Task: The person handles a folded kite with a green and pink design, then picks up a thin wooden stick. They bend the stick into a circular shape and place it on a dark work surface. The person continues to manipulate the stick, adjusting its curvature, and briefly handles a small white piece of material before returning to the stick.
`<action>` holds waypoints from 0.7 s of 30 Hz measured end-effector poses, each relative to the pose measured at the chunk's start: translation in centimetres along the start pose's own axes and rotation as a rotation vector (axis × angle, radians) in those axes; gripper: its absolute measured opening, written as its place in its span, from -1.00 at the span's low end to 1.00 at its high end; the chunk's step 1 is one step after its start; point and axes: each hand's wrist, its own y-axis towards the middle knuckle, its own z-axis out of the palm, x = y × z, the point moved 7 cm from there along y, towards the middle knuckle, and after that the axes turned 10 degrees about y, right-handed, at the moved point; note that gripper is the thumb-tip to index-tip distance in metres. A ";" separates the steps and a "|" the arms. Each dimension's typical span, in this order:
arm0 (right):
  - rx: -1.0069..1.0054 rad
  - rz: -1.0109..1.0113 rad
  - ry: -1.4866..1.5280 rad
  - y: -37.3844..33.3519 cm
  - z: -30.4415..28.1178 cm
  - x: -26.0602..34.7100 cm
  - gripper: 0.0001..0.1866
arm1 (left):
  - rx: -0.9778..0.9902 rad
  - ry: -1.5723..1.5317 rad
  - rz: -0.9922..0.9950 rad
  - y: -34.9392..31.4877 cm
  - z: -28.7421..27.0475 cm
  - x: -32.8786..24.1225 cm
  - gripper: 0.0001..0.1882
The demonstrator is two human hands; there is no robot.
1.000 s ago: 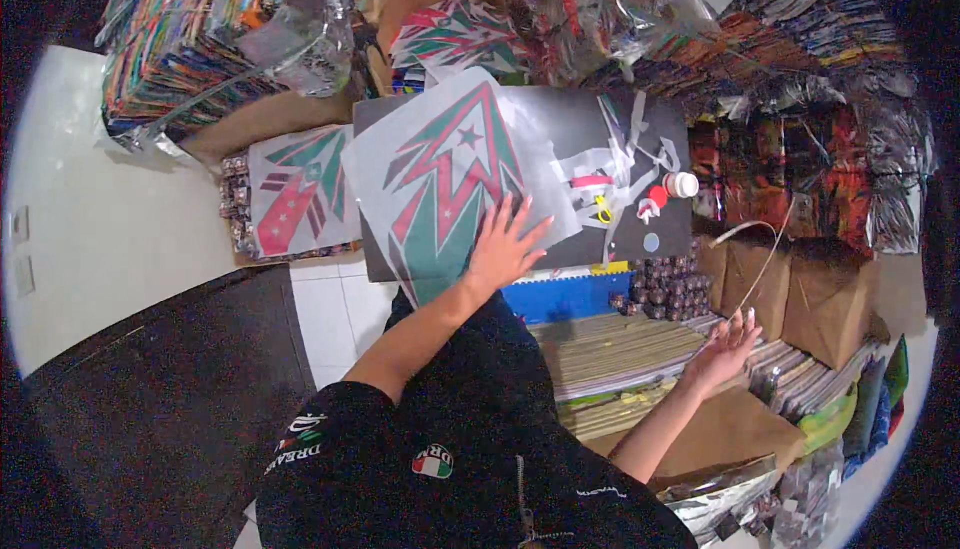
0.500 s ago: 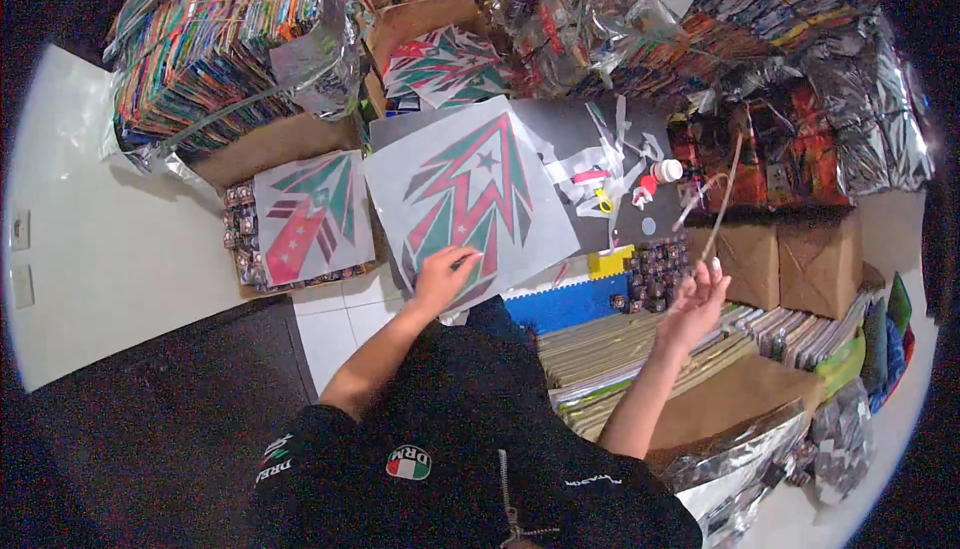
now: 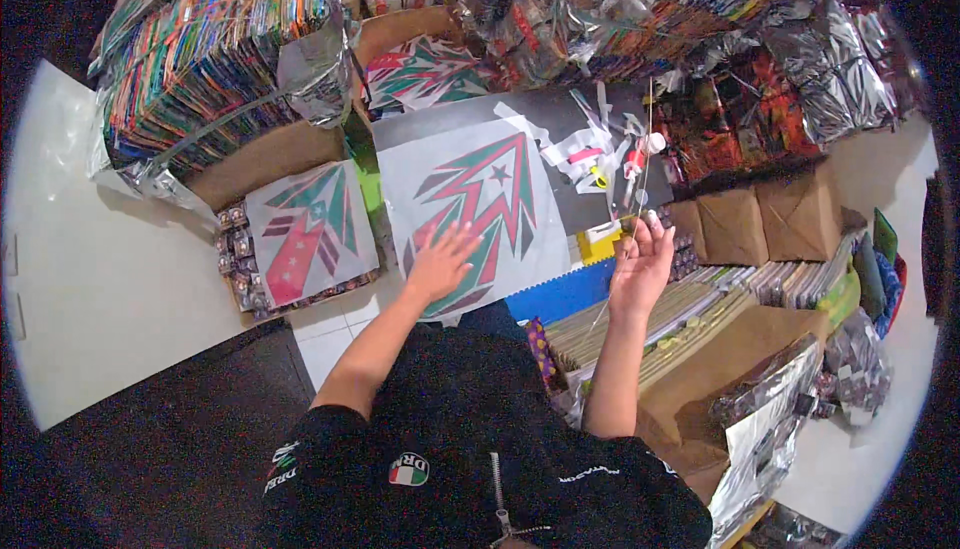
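Note:
Before me lies a whitish sheet [image 3: 400, 169] printed with an angular green, red and dark pattern and a star. My left hand [image 3: 443, 264] rests on its lower part, palm down, fingers spread. To the right, my raised right hand [image 3: 643, 269] pinches a long thin stick [image 3: 648, 149] between thumb and fingers. The stick stands nearly upright; its lower part passes behind or along the hand. Under the sheet is a dark board [image 3: 580, 207]. White tape strips [image 3: 585, 139], a yellow scissors-like handle [image 3: 599, 178] and a white-capped small bottle [image 3: 655, 143] lie at its far right.
A similar printed sheet [image 3: 305, 229] covers a box of small packs at left. More printed sheets [image 3: 425, 74] fill a carton behind. Tall bundles of packets [image 3: 220, 49] line the back; brown boxes [image 3: 735, 229] and stacked boards [image 3: 590, 334] stand at right.
My left hand has opened from a closed pose and spread flat on the sheet. My right hand has moved left with the stick. The view has shifted slightly.

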 end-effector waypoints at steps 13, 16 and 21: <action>-0.035 -0.011 -0.124 5.7 -4.3 3.3 -0.47 | 0.123 0.162 -0.282 12.3 3.9 3.8 -0.29; -0.058 0.003 -0.108 8.0 -3.8 3.7 -0.49 | 0.088 0.103 -0.300 14.5 2.7 3.3 -0.31; 0.003 0.042 0.005 11.1 -0.9 3.4 -0.54 | -0.384 -0.083 -0.375 15.7 -1.6 4.0 -0.37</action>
